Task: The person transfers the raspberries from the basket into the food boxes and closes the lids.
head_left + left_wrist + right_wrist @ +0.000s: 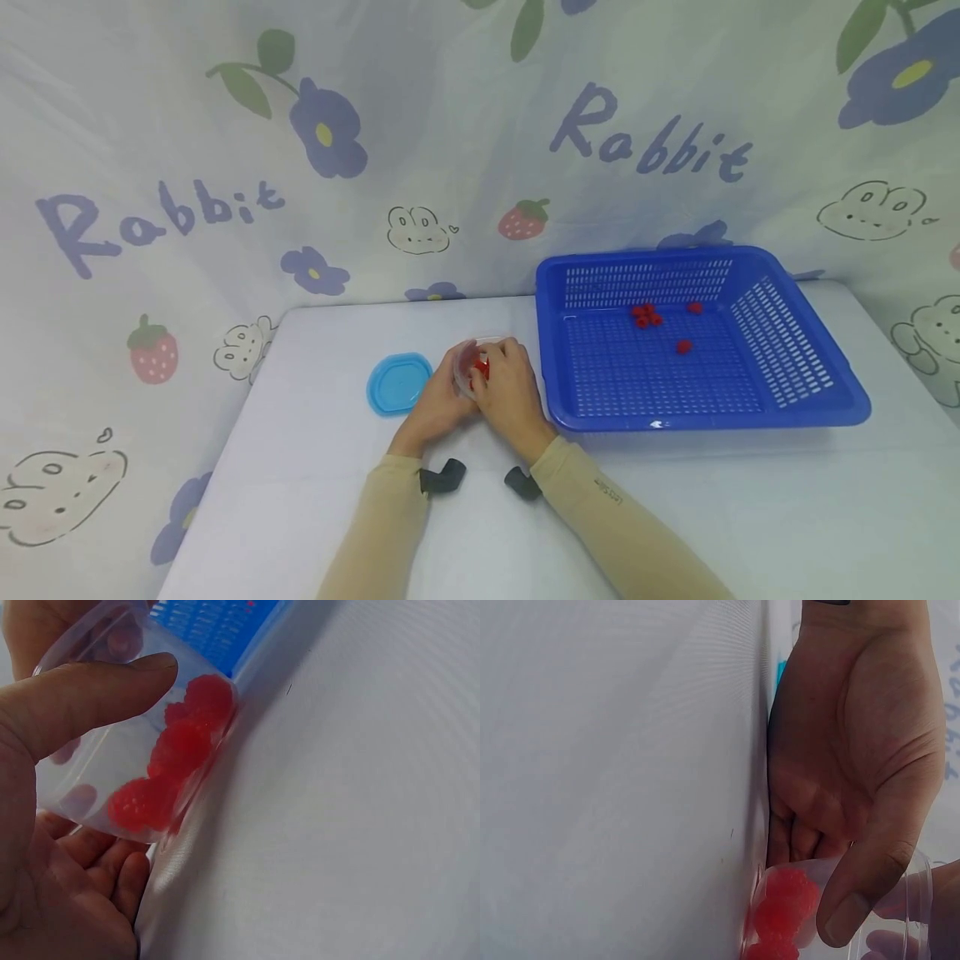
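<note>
A clear plastic tub [463,373] stands on the white table between both hands, with several red raspberries [180,750] at its bottom. My left hand [438,398] grips its left side, the thumb [112,694] lying along the clear wall. From the right, my right hand [516,398] holds the same tub, its thumb [847,919] on the near side. Through the wall, raspberries [784,904] also show in the right wrist view. The far side of the tub is partly hidden behind the right fingers.
Left of the hands lies a light blue lid [400,385]. A large blue plastic basket [705,419] stands on the right, with several raspberries [647,315] scattered inside. Behind the table [300,467] hangs a printed cloth [450,125]. Dark straps [444,477] circle the wrists.
</note>
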The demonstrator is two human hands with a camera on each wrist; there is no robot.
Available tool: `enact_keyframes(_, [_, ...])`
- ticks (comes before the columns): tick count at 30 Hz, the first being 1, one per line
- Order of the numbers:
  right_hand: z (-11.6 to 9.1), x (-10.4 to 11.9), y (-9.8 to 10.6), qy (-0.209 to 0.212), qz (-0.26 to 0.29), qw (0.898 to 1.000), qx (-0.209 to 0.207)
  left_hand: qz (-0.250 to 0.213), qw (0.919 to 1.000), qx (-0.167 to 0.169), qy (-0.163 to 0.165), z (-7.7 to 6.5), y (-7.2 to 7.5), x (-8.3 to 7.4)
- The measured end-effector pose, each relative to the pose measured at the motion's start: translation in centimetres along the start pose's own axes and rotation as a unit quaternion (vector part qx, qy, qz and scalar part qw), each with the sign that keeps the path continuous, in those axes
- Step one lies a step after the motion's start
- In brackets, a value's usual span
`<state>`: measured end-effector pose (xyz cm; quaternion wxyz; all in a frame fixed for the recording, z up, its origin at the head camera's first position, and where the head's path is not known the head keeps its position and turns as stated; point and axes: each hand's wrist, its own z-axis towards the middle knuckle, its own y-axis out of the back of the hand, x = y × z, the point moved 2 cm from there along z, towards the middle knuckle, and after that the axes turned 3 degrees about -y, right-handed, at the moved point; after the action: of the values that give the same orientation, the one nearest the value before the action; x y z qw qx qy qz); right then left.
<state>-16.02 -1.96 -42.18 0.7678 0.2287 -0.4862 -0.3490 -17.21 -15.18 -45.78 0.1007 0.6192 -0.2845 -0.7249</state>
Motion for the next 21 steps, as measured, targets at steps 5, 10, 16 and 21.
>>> enact_keyframes(5, [0.0, 0.2, 0.1, 0.002, -0.001, 1.000, 0.006, 0.004, 1.0000, -0.002, 0.009, 0.0, 0.0, 0.0])
enact_keyframes(10, [0.1, 0.4, 0.2, 0.004, 0.001, 1.000, 0.014, 0.008, 0.9999, -0.002, 0.007, 0.0, 0.1, 0.1])
enact_keyframes(16, [-0.1, 1.0, 0.5, 0.024, 0.026, 0.999, 0.018, 0.017, 0.9998, 0.000, 0.001, -0.1, 0.3, 0.1])
enact_keyframes(21, [-0.4, 1.8, 1.3, 0.044, 0.040, 0.998, 0.011, 0.016, 0.9998, 0.005, -0.010, 0.1, 0.3, 0.2])
